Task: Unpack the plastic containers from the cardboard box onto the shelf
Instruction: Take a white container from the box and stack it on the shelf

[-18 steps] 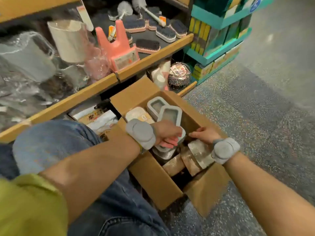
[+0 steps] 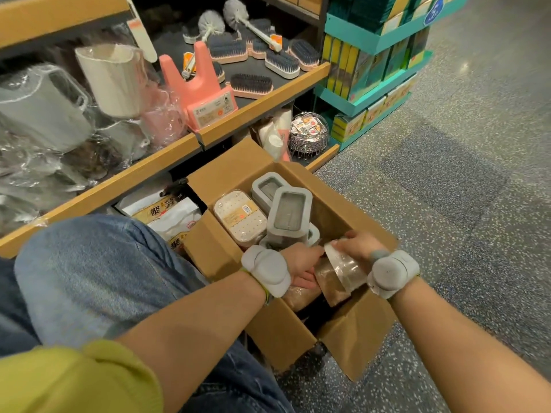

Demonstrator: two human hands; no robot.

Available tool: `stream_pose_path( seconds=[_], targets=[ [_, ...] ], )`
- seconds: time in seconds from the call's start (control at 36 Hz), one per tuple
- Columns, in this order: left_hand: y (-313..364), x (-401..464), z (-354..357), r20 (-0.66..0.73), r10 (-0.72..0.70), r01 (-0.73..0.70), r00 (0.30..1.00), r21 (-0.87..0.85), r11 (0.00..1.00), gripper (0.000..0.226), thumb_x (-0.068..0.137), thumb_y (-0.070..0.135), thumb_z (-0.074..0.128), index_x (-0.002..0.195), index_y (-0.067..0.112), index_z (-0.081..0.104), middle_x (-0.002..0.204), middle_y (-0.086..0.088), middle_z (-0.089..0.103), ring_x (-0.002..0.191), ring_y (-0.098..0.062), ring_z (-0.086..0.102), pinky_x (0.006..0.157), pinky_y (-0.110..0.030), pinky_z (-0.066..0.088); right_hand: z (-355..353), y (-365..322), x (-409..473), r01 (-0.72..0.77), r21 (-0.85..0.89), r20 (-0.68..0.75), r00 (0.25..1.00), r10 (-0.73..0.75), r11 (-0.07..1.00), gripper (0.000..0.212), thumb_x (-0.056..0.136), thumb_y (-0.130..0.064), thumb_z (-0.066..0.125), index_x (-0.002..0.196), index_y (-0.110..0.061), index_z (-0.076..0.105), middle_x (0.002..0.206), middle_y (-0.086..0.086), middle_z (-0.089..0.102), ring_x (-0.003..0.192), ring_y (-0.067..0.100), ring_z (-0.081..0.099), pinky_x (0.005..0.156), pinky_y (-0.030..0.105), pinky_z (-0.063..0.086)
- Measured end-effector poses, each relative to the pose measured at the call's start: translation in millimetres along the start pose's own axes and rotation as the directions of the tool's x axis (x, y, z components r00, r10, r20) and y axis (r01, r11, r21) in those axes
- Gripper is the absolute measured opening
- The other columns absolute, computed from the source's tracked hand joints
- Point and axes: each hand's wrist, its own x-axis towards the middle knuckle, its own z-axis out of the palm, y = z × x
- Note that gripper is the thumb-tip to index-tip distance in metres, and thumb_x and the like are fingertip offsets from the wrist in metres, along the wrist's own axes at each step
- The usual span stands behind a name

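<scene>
An open cardboard box [image 2: 226,174] stands on the floor in front of the shelf [image 2: 167,150]. Inside it are several plastic containers: two with grey lids [image 2: 290,211] stand on end, and a flat one with a labelled white lid [image 2: 240,217] lies at the left. Both hands are inside the box. My right hand [image 2: 359,244] grips a clear container [image 2: 343,268] lying on its side near the front. My left hand [image 2: 302,263] holds the same container from the left, fingers reaching down beside it.
The shelf holds wrapped plastic jugs [image 2: 41,108], a pink holder [image 2: 199,93] and several brushes [image 2: 252,83]. Bagged goods [image 2: 167,213] lie under the shelf by my knee [image 2: 89,263]. A teal display rack [image 2: 375,55] stands at the right. Speckled floor [image 2: 447,189] spreads rightward.
My right hand has moved onto the clear container and lifted it a little. My left hand has shifted from the grey-lidded containers down to that container.
</scene>
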Motion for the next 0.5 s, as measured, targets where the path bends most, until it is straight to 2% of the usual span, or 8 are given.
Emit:
stream_pose_path(
  seconds=[0.11,0.19,0.25,0.31,0.33,0.42,0.47,0.5],
  targets=[
    [5.9,-2.1,3.9,0.073,0.091,-0.077,0.993,-0.179,0.981,0.066,0.097,0.054,0.036,0.149,0.014,0.026,0.150,-0.017,0.038,0.136,-0.033,0.041,0.106,-0.043,0.039,-6.8,-20.8,-5.8,0.092,0.086,-0.024,0.996,-0.091,0.992,0.017,0.091,-0.022,0.057,0.097,-0.007,0.062,0.084,0.009,0.061,0.078,0.021,0.056,0.073,0.034,0.049],
    [14.1,0.6,6.7,0.016,0.172,-0.160,0.985,-0.285,0.945,0.070,0.089,0.066,0.040,0.147,0.029,0.030,0.152,-0.003,0.039,0.136,-0.029,0.042,0.107,-0.051,0.038,-8.0,-37.8,-6.5,0.146,0.219,-0.068,0.989,-0.134,0.965,0.024,0.097,-0.028,0.046,0.090,-0.011,0.061,0.064,0.003,0.052,0.059,0.016,0.048,0.059,0.029,0.044],
    [18.5,1.2,5.6,-0.093,0.211,-0.229,0.973,-0.311,0.922,0.069,0.083,0.068,0.047,0.141,0.031,0.039,0.145,-0.001,0.047,0.131,-0.027,0.047,0.095,-0.048,0.046,-5.9,-45.1,-4.8,0.207,0.271,-0.133,0.975,-0.176,0.940,0.034,0.100,-0.033,0.037,0.098,-0.011,0.063,0.069,0.004,0.055,0.068,0.021,0.054,0.075,0.033,0.049],
    [21.3,2.7,2.9,-0.223,0.242,-0.305,0.944,-0.312,0.900,0.057,0.087,0.060,0.049,0.133,0.026,0.046,0.134,-0.004,0.057,0.120,-0.027,0.056,0.082,-0.040,0.049,-6.0,-51.1,-5.2,0.234,0.346,-0.209,0.963,-0.168,0.909,0.038,0.100,-0.035,0.035,0.106,-0.010,0.063,0.094,0.011,0.064,0.095,0.027,0.059,0.099,0.042,0.046],
    [22.4,3.7,0.9,-0.272,0.260,-0.340,0.927,-0.307,0.889,0.054,0.090,0.057,0.048,0.132,0.023,0.046,0.129,-0.005,0.059,0.115,-0.027,0.058,0.077,-0.037,0.050,-6.4,-52.8,-4.4,0.243,0.396,-0.247,0.957,-0.152,0.885,0.036,0.100,-0.034,0.036,0.108,-0.010,0.063,0.103,0.013,0.063,0.103,0.028,0.058,0.103,0.044,0.044],
    [23.9,1.8,-7.6,-0.336,0.306,-0.401,0.891,-0.266,0.877,0.051,0.093,0.051,0.048,0.133,0.018,0.046,0.119,-0.004,0.060,0.098,-0.023,0.061,0.061,-0.029,0.055,-6.9,-46.5,8.6,0.220,0.505,-0.304,0.950,-0.066,0.835,0.026,0.090,-0.031,0.041,0.087,-0.013,0.060,0.102,0.014,0.063,0.106,0.036,0.060,0.093,0.047,0.048],
    [25.2,4.6,-15.3,-0.357,0.337,-0.426,0.871,-0.209,0.880,0.054,0.092,0.051,0.050,0.133,0.016,0.048,0.120,-0.005,0.061,0.101,-0.025,0.062,0.072,-0.033,0.059,-6.0,-34.6,21.1,0.158,0.545,-0.291,0.957,0.008,0.823,0.022,0.080,-0.026,0.040,0.078,-0.013,0.058,0.101,0.020,0.066,0.102,0.038,0.062,0.084,0.046,0.049],
    [26.5,4.7,-19.4,-0.372,0.341,-0.430,0.863,-0.187,0.883,0.052,0.092,0.050,0.051,0.131,0.015,0.050,0.119,-0.005,0.062,0.104,-0.027,0.062,0.079,-0.037,0.057,-5.5,-30.7,21.1,0.121,0.569,-0.278,0.959,0.052,0.813,0.025,0.081,-0.020,0.041,0.086,-0.007,0.061,0.101,0.023,0.065,0.100,0.037,0.063,0.083,0.046,0.050]
  ],
)
